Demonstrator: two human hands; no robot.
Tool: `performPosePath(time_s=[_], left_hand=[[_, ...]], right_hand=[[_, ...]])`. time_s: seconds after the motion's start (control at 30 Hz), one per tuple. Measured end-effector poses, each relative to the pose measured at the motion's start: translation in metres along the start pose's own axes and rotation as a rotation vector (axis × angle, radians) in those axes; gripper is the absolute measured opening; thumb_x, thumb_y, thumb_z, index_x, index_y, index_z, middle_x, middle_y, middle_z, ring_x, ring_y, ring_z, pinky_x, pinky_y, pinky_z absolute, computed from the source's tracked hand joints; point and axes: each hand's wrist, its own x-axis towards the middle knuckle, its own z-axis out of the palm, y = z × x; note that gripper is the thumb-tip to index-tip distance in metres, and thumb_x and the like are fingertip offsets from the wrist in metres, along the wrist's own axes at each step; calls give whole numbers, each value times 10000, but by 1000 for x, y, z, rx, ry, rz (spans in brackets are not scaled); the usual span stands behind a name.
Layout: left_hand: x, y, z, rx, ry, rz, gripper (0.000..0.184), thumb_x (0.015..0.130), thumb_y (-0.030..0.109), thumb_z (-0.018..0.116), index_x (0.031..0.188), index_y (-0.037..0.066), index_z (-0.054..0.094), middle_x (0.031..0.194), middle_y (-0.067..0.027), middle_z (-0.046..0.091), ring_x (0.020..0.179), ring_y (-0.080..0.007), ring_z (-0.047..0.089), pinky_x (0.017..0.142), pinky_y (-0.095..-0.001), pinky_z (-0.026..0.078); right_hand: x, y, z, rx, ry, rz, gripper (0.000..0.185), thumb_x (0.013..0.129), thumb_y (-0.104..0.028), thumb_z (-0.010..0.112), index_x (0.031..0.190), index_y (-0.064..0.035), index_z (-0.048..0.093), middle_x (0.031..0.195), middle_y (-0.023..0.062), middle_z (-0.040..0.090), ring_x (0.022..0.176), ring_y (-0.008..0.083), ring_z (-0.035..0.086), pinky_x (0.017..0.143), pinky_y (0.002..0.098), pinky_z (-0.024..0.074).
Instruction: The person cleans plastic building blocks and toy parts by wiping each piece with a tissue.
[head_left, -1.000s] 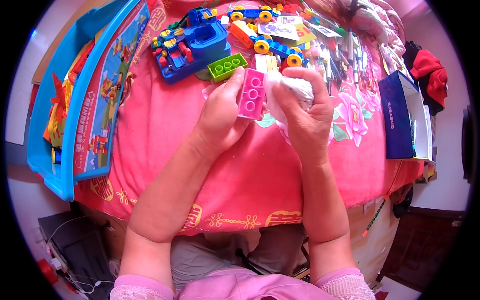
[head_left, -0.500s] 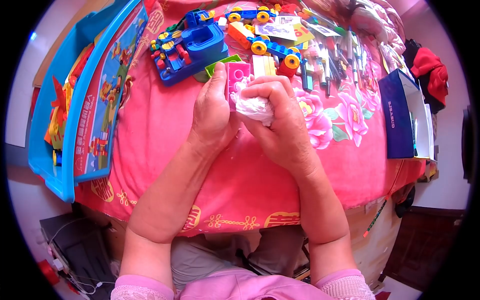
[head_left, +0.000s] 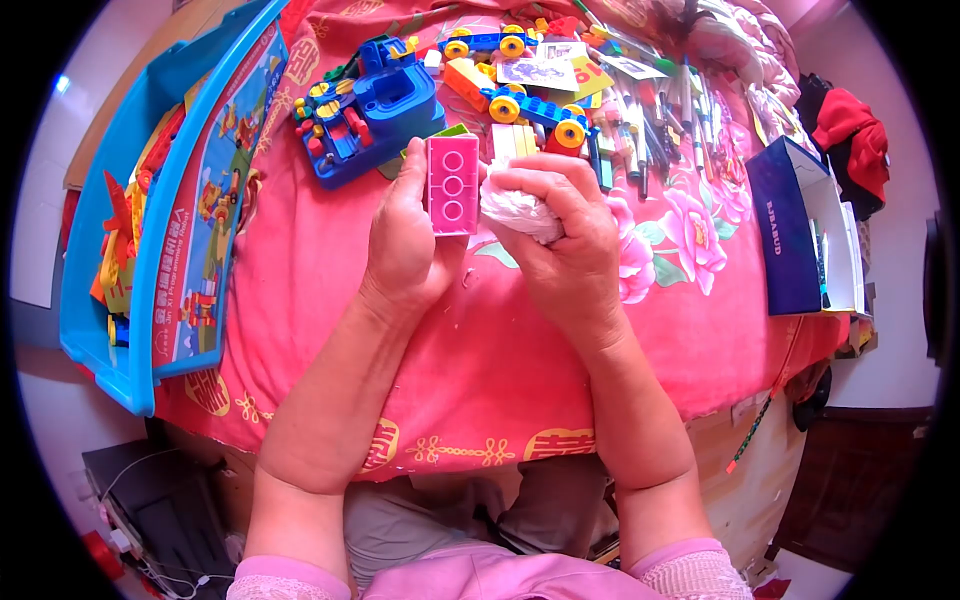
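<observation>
My left hand [head_left: 405, 235] grips a pink toy building brick [head_left: 453, 186], held upright with its hollow underside and three round tubes facing me. Crumpled white tissue or cloth [head_left: 522, 208] is bunched in my right hand [head_left: 570, 230], just right of the brick and slightly apart from it. Behind the brick, part of a green piece [head_left: 452, 131] shows. Pale yellow blocks [head_left: 512, 142] lie just beyond my right fingers.
A blue toy base [head_left: 372, 115], wheeled toy pieces [head_left: 540, 112], cards [head_left: 540, 73] and many pens [head_left: 690, 110] lie on the pink floral cloth [head_left: 320, 300]. A blue bin [head_left: 140, 375] stands left; a dark blue box [head_left: 790, 230] is at right.
My right hand with the white wad has moved off the pink brick, to the right. The brick has shifted slightly left and its underside now shows fully.
</observation>
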Motion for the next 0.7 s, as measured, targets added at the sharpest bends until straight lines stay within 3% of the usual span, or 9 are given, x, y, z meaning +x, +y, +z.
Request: performPosePath(time_s=[0.2,0.3,0.4,0.5,0.57,0.7], left_hand=[[-1,4,-2,-30,-82,-1,454,962,341,262,1125,-21,484,889,-92,587,856,-171,562,804,-304,437],[1,7,-2,6,-98,11,453,964,337,257,1127,-22,478,882,-99,586,844,-177,560,792,-304,435],[-2,8,1,52,-102,-15,452,962,343,261,1124,-20,475,871,-103,584,821,-182,562,776,-310,439],[-4,6,-1,8,-139,-140,416,957,355,276,1053,20,504,834,-88,591,749,-175,577,706,-312,463],[-8,-1,6,-28,-105,-192,378,959,342,286,952,58,535,779,-70,604,683,-163,592,652,-310,481],[-8,-10,1,-197,-191,-252,390,956,351,276,1079,54,498,966,-74,580,900,-183,568,772,-344,478]], right_hand=[[1,-2,-2,55,-84,63,337,682,-13,684,991,-90,574,970,115,544,866,281,555,718,319,454],[1,-3,-6,159,-191,147,306,710,-7,680,995,-58,577,1010,82,558,865,183,561,723,257,443],[1,-5,-8,41,-52,155,252,776,-44,645,1013,-52,560,957,63,560,806,131,554,663,232,445],[2,-7,-9,194,118,302,243,768,-74,648,989,-40,552,895,121,521,797,239,549,670,309,442],[1,-6,-7,196,126,263,240,771,-76,646,989,-36,553,890,117,522,796,233,547,672,303,440],[1,-2,-5,154,130,184,256,751,-52,652,986,-37,552,890,109,527,800,234,546,684,302,440]])
